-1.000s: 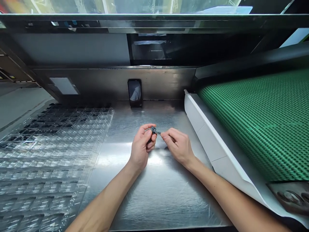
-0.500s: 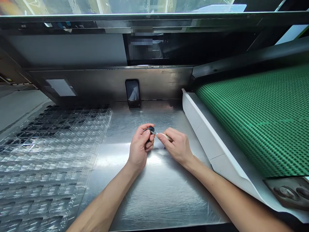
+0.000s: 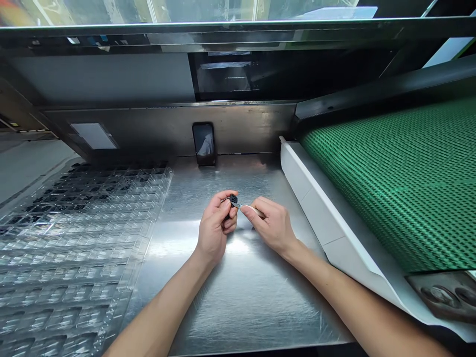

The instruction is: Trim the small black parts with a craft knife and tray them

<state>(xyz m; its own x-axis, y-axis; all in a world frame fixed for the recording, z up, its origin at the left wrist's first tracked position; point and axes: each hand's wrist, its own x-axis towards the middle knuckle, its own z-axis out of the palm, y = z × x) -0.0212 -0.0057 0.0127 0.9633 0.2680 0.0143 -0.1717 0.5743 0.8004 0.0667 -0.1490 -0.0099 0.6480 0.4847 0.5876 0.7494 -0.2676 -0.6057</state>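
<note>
Between the thumb and fingers of my left hand is a small black round part, its openwork face turned up. My right hand is closed around the pale handle of a small knife. The knife's short metal blade meets the lower right edge of the black part; exactly where the tip touches is too small to tell. Both hands are held over a brushed metal table.
Clear plastic trays lie at the left, with black parts in their far pockets. A phone leans upright against the back metal panel. On the right, a white guard borders a green conveyor belt.
The knife blade has shifted very slightly against the black part. Both hands otherwise keep their place and grip.
</note>
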